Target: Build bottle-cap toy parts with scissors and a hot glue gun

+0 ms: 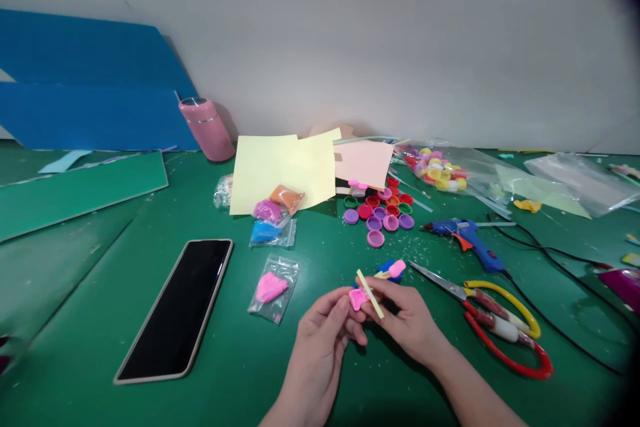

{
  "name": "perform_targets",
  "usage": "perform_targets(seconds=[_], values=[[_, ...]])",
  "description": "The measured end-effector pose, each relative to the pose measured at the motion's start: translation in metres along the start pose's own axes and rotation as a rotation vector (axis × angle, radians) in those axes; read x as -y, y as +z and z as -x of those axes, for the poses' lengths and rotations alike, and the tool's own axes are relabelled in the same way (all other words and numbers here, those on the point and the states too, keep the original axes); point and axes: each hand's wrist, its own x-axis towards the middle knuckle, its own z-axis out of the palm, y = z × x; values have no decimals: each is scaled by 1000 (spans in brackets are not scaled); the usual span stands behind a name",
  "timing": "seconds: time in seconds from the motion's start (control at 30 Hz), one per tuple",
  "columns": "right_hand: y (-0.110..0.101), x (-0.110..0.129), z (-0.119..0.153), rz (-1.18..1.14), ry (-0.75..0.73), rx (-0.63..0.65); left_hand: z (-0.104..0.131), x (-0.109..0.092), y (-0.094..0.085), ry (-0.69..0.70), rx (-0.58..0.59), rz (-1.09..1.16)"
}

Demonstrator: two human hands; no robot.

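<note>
Between my two hands, near the front middle, is a small piece of pink clay. My left hand pinches its left side with thumb and fingertips. The fingers of my right hand are closed on a thin pale yellow strip, which slants across the clay's right edge. Just behind my right hand lies a blue piece with a pink-topped stick over it. A zip bag of pink clay rests to the left of my hands.
Scissors and a blue glue gun with a cable lie right. Several bottle caps are behind my hands. A phone is left; yellow paper, clay bags and a pink bottle stand farther back.
</note>
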Motion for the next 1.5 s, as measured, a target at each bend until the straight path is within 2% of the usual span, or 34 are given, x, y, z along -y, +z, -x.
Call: perform_targets(seconds=[0.13, 0.27, 0.37, 0.5, 0.73, 0.97, 1.3, 1.37, 1.5], values=[[-1, -1, 1, 21, 9, 1, 3, -6, -2, 48, 21, -221], [-2, -1, 2, 28, 15, 7, 0, -12, -3, 190, 20, -588], [-4, -2, 2, 29, 16, 15, -4, -15, -4, 302, 65, -839], [-6, -3, 1, 36, 14, 24, -8, -17, -5, 404, 115, -1016], [-8, 0, -1, 57, 18, 25, -11, -15, -6, 495, 115, -1012], [-8, -2, 1, 63, 21, 2, -12, -14, -5, 507, 91, -980], [1, 4, 28, 173, 6, -186, -13, -13, -5, 445, 77, -893], [3, 4, 32, 234, -54, -196, -14, -13, -5, 453, 82, -897], [6, 5, 33, 501, -278, -156, -16, -12, -5, 490, 92, -938]])
